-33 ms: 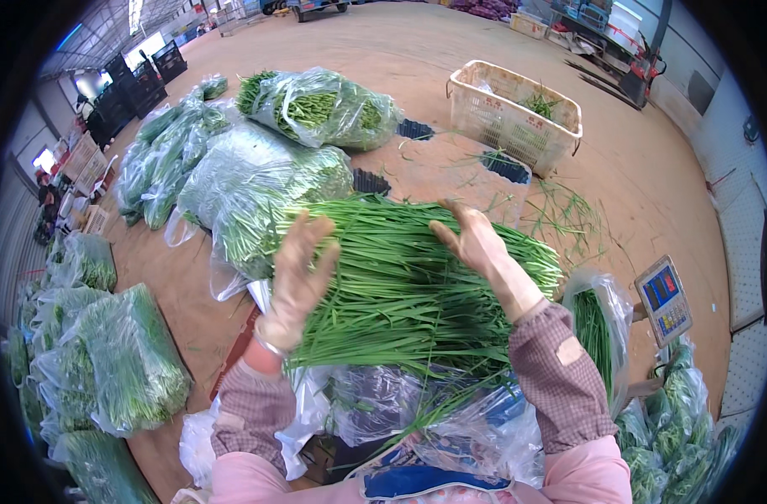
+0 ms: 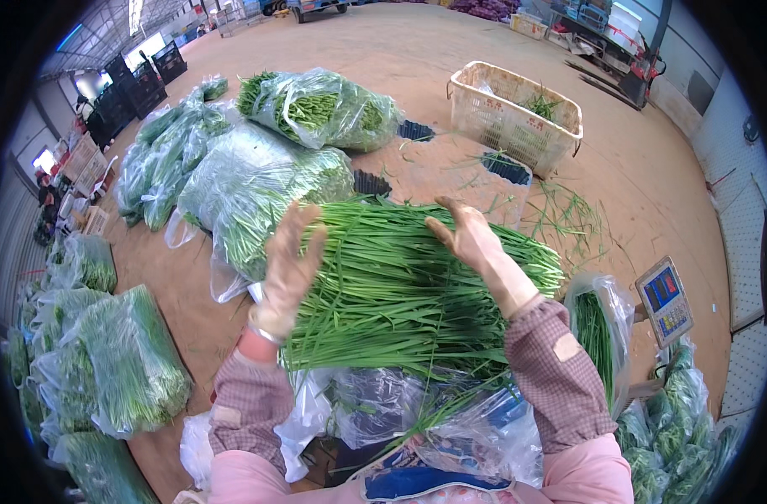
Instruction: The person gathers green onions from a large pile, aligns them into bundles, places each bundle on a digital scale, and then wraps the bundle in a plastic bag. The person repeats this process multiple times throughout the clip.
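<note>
A wide heap of long green garlic chives (image 2: 392, 286) lies crosswise in front of me. At its left end is my left hand (image 2: 289, 265), upright with the fingers apart and the palm toward the stalk ends. My right hand (image 2: 474, 239) rests on the far side of the heap, its thumb and fingers spread over the leaves; neither hand is closed round a bunch. Both hands look pale and soil-stained. Crumpled clear plastic (image 2: 375, 403) lies under the near edge of the chives. Right of the heap stands an open clear bag (image 2: 598, 336) with more chives inside.
Filled bags of greens (image 2: 266, 185) are piled beyond my left hand, and more bags (image 2: 135, 361) lie at the left. A pale plastic crate (image 2: 513, 118) stands at the far right. A scale display (image 2: 665, 298) and bagged greens (image 2: 677, 420) are at the right.
My left hand has shifted a little to the left and nearer to me at the end of the chives. My right hand has moved slightly left. The heap keeps its place.
</note>
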The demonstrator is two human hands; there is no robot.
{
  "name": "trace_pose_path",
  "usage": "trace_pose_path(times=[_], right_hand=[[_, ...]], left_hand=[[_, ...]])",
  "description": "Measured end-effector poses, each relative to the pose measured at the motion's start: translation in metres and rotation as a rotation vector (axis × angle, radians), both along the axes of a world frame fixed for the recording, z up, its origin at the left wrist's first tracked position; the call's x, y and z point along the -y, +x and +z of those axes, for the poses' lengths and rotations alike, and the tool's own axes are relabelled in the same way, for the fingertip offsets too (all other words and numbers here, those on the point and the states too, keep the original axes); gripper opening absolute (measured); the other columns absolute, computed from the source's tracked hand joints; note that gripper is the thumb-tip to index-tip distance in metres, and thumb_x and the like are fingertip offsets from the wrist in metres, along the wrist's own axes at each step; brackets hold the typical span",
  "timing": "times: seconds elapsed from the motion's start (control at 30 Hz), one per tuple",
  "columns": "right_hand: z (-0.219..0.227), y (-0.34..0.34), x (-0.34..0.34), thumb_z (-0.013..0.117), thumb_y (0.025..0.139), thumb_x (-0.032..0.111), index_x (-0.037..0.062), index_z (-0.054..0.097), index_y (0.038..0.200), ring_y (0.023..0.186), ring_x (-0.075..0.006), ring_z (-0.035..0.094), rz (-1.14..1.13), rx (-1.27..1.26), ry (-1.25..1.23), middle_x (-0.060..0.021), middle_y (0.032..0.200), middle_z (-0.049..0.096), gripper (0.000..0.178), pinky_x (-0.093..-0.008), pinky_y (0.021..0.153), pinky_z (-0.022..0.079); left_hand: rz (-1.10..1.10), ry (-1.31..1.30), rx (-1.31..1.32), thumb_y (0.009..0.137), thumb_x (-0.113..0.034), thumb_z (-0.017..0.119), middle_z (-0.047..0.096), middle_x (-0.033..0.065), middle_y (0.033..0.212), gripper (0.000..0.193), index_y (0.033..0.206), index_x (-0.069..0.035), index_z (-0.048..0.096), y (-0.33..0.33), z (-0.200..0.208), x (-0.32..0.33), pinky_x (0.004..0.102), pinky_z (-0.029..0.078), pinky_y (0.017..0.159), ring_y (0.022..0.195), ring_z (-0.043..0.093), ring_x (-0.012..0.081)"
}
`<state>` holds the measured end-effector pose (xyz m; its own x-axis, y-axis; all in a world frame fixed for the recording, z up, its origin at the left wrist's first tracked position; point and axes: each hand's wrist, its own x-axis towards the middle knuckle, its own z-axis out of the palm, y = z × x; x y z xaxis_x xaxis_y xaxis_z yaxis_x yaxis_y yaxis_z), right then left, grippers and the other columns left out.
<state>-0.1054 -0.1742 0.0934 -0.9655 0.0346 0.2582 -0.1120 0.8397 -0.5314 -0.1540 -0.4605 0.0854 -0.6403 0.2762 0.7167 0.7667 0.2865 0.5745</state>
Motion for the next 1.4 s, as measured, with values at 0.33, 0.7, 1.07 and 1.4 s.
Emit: trace_pose_path(times=[0.33, 0.7, 1.07, 1.4], right_hand=[[-0.078, -0.035, 0.055, 0.047, 0.090, 0.043, 0.0026, 0.040, 0.131, 0.128, -0.0334, 0.036, 0.073, 0.105, 0.159, -0.0195, 0.134, 0.043, 0.059, -0.0465, 0.108, 0.022], [-0.028, 0.024, 0.069, 0.062, 0.084, 0.014, 0.0018, 0.050, 0.121, 0.115, -0.0332, 0.049, 0.199, -0.370, -0.148, -0.0168, 0.118, 0.056, 0.041, -0.0414, 0.098, 0.037], [0.025, 0.183, 0.185, 0.063, 0.073, 0.019, 0.0086, 0.052, 0.122, 0.118, -0.0302, 0.046, 0.933, -0.284, 0.287, -0.0119, 0.122, 0.052, 0.051, -0.0502, 0.100, 0.032], [-0.037, 0.095, 0.160, 0.054, 0.078, 0.018, 0.0036, 0.057, 0.110, 0.123, -0.0324, 0.040, 0.422, 0.053, 0.575, -0.0147, 0.126, 0.051, 0.035, -0.0508, 0.104, 0.026]], left_hand=[[0.342, -0.183, 0.191, 0.098, -0.030, 0.038, 0.060, 0.0136, 0.112, 0.037, 0.113, -0.001, 0.057, -0.093, 0.009, 0.081, 0.0314, 0.040, 0.093, 0.106, 0.055, 0.0223], [0.421, -0.037, 1.304, 0.074, -0.029, 0.075, 0.050, 0.0178, 0.121, 0.087, 0.138, -0.004, 0.022, 0.199, -0.146, 0.147, 0.0311, 0.047, 0.083, 0.099, 0.055, 0.0235], [-0.126, -0.319, 0.226, 0.080, -0.016, 0.061, 0.056, 0.0112, 0.067, 0.024, 0.102, -0.006, 0.062, 0.222, -0.067, 0.102, 0.0388, 0.044, 0.054, 0.060, 0.055, 0.0300], [0.483, 0.189, 0.612, 0.087, -0.014, 0.060, 0.053, 0.0131, 0.121, 0.038, 0.122, -0.004, 0.050, 0.165, -0.128, 0.133, 0.0307, 0.040, 0.095, 0.111, 0.051, 0.0220]])
